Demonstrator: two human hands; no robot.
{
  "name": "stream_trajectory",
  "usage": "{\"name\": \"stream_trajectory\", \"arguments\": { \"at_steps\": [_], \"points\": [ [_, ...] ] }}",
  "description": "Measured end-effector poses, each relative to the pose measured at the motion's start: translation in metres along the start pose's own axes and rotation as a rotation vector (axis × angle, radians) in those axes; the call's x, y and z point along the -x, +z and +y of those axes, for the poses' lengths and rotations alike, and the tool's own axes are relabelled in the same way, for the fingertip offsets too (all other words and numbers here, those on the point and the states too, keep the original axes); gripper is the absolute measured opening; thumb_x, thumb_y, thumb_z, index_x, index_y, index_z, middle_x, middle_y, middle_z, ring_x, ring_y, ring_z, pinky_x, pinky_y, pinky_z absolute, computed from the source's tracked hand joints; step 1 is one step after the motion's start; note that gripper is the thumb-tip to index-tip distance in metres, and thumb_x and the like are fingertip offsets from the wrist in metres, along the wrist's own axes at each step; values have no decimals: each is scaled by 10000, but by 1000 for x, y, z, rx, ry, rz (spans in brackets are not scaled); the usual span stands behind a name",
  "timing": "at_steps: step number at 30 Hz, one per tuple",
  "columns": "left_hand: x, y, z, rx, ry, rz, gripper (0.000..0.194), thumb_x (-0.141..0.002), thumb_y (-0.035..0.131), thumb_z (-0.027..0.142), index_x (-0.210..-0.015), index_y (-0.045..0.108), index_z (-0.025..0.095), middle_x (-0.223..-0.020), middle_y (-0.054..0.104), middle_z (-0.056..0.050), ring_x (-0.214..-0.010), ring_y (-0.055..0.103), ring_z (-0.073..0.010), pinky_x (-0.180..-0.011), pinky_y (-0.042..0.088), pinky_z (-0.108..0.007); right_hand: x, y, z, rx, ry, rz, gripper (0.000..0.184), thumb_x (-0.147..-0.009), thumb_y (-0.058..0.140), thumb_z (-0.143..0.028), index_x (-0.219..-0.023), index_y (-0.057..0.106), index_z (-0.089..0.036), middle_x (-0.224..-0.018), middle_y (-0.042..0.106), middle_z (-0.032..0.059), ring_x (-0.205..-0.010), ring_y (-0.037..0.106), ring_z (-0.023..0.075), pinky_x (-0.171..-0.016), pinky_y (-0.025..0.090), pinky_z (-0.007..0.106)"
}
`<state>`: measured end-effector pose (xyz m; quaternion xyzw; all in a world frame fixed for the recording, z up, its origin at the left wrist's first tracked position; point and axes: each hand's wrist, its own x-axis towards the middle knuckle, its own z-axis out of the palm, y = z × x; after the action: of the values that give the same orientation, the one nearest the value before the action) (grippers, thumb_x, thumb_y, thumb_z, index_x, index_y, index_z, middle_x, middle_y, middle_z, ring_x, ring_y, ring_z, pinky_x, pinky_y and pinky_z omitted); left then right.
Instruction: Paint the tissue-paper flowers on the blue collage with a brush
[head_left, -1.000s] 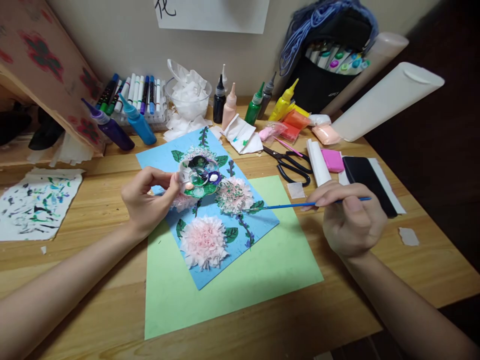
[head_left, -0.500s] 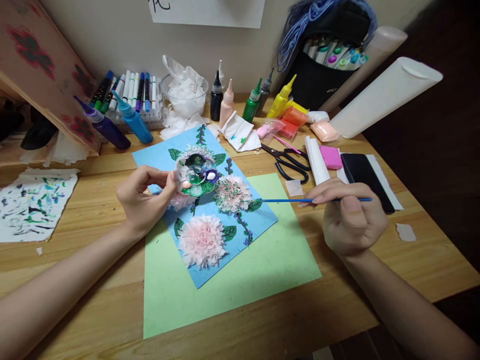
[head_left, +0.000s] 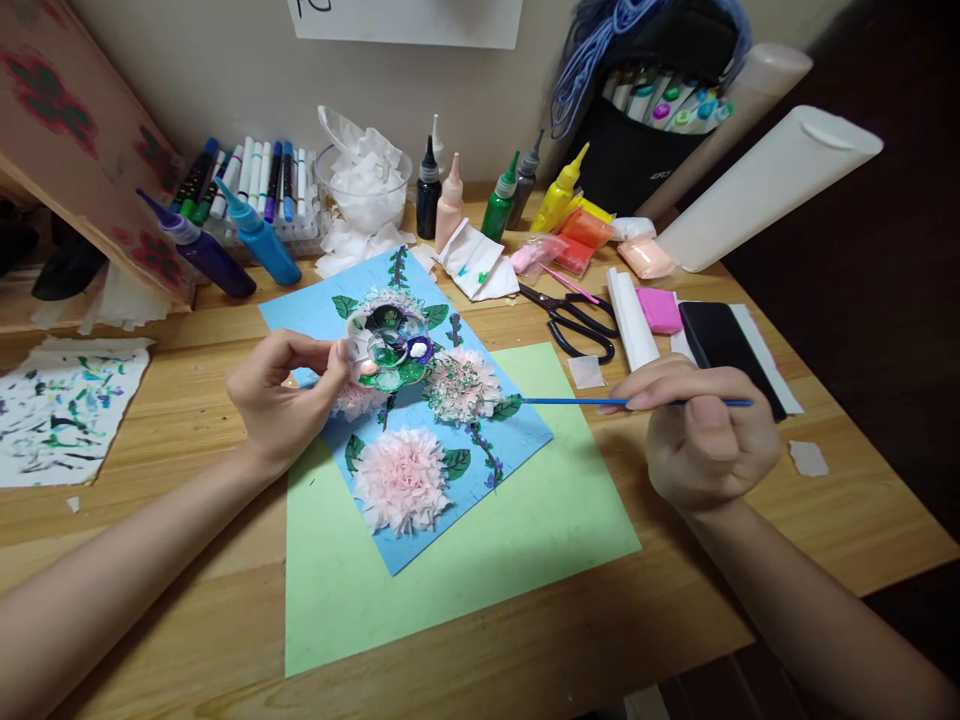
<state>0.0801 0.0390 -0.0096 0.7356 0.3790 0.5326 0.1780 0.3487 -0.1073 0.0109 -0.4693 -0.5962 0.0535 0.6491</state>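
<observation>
My left hand [head_left: 289, 395] pinches the rim of a round paint palette [head_left: 386, 350], whose wells hold green, black, purple, white and peach paint. It is held above a blue sheet [head_left: 480, 460] decorated with fluffy pale pink paper flowers [head_left: 403, 482], painted green leaves [head_left: 456, 463] and purple-green stems. In my right hand [head_left: 709, 435] is a thin blue paintbrush [head_left: 566, 402], held nearly level and pointing left. Its tip is at the green-speckled flower [head_left: 465, 385] on the right of the sheet; whether it touches cannot be made out.
Under the blue sheet lies a green sheet [head_left: 465, 590]. Black scissors [head_left: 574, 320], paint bottles [head_left: 499, 200], a bowl of white tissue [head_left: 364, 190] and markers [head_left: 259, 180] stand toward the wall. A paint-stained cloth [head_left: 67, 410] is at left, a black phone-like slab [head_left: 731, 355] at right.
The view has shifted slightly. My right hand and the brush have moved a little to the right relative to the flower. My left hand still holds the palette in about the same place.
</observation>
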Motion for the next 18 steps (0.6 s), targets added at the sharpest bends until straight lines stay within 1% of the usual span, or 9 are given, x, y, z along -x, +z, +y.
{"name": "stream_trajectory", "arguments": {
  "at_steps": [5,7,11,13,15,17,18],
  "points": [
    [-1,0,1,-13,-7,-1,128,-680,710,153,-636,593,184,-586,638,18,-493,551,-82,-443,417,-228,4,0,3,-35,-62,-155,279,-867,387,-173,-831,662,-204,-649,663,25,-573,600,166,-527,433,348],
    [-1,1,1,-9,3,15,139,-662,712,144,-619,584,178,-565,628,21,-481,544,-77,-437,407,-215,4,1,5,-16,-82,-125,267,-867,397,-168,-825,660,-196,-657,663,17,-587,604,158,-536,432,344],
    [-2,4,-1,-14,25,54,160,-629,710,122,-590,561,166,-540,615,27,-467,537,-69,-428,394,-189,1,1,3,-25,-66,1,252,-868,418,-166,-778,653,-177,-644,646,-3,-615,608,144,-547,433,335],
    [-2,4,-1,-8,28,48,156,-630,706,110,-595,564,163,-547,618,24,-470,538,-67,-431,398,-183,1,0,2,-58,-58,-15,256,-871,413,-166,-778,651,-167,-646,639,-1,-615,605,143,-531,431,332],
    [-2,3,-1,3,32,43,159,-633,706,101,-597,564,161,-549,618,24,-468,536,-64,-431,401,-179,2,-1,1,-78,-35,-76,259,-875,404,-166,-786,647,-161,-661,640,3,-614,605,144,-526,433,335],
    [-2,3,0,10,42,41,164,-634,708,91,-597,562,157,-546,613,24,-467,533,-58,-430,399,-171,4,0,1,-75,-27,-122,255,-878,401,-168,-802,644,-160,-677,646,5,-618,609,145,-540,436,341],
    [-2,3,0,12,48,40,166,-634,710,85,-599,563,154,-545,611,24,-466,533,-54,-428,397,-166,4,0,2,-67,-36,-123,252,-878,403,-168,-808,644,-160,-681,649,4,-620,612,145,-551,437,344]
  ]
}}
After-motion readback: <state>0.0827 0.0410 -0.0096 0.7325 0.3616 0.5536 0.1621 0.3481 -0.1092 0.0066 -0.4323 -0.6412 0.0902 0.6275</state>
